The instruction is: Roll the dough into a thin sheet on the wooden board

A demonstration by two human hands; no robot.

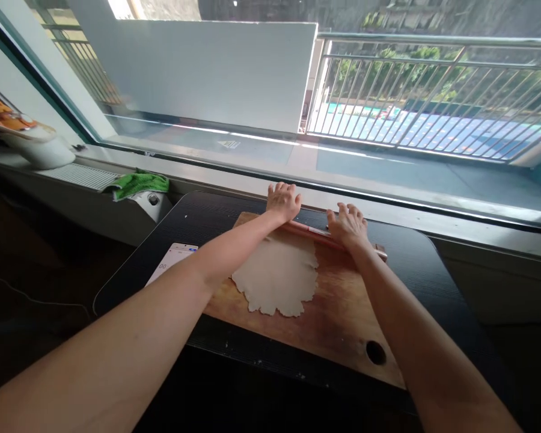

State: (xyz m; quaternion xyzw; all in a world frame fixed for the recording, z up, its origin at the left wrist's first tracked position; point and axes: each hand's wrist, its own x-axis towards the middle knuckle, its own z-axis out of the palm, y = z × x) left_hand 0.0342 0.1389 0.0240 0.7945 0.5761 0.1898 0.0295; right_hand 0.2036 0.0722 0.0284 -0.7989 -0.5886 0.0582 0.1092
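Black tabletop (pixel 417 264) extends outward past the left hand (pixel 283 201) and right hand (pixel 349 225), both resting unclenched on one rolling pin (pixel 303 227). Nearside of them, one dough sheet (pixel 279 273) stops short of one board's (pixel 338 313) near edge.

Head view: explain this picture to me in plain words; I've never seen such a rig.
There is no robot here. A camera worn on a person's head looks forward and down, so you see the wearer's own left hand and right hand. Both lie over a rolling pin, palms seeming to rest on it rather than grip it. Under and before the pin is dough, a flat sheet with a ragged near edge. It lies on a wooden board, on a black table. A phone lies to the left.
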